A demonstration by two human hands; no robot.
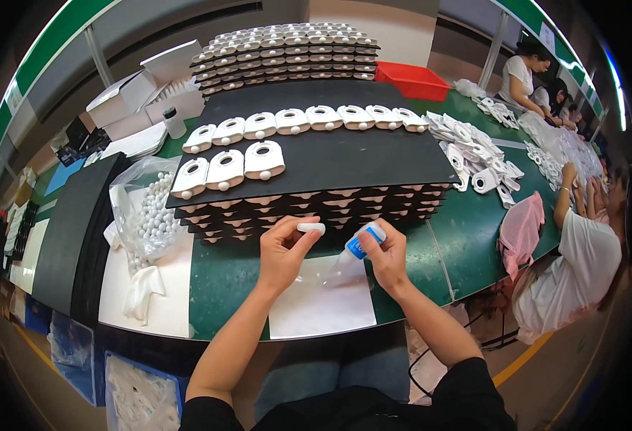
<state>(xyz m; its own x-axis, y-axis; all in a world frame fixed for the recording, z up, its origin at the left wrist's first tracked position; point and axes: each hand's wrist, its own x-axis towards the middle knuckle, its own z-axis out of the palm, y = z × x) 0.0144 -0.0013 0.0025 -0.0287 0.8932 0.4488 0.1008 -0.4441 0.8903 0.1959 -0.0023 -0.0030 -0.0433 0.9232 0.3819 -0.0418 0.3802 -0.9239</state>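
My left hand (pixel 280 255) pinches a small white plastic piece (pixel 312 228), seen nearly edge-on between thumb and fingers. In my right hand (pixel 390 260) is a glue bottle (pixel 357 245) with a blue label, tilted so its narrow end points down and left. Both hands are above a white sheet (pixel 323 309) at the table's front edge. Just beyond them stands a stack of black boards (pixel 316 161). On its top board lie rows of white plastic parts (pixel 264 159), each with a hole and a small white ball at its near end.
To the left are a plastic bag of white balls (pixel 156 215), a white cloth (pixel 143 294) and black boards (pixel 79 230). A pile of white parts (pixel 474 154) lies right of the stack, with a red bin (pixel 411 80) behind. Co-workers (pixel 574 258) sit along the right.
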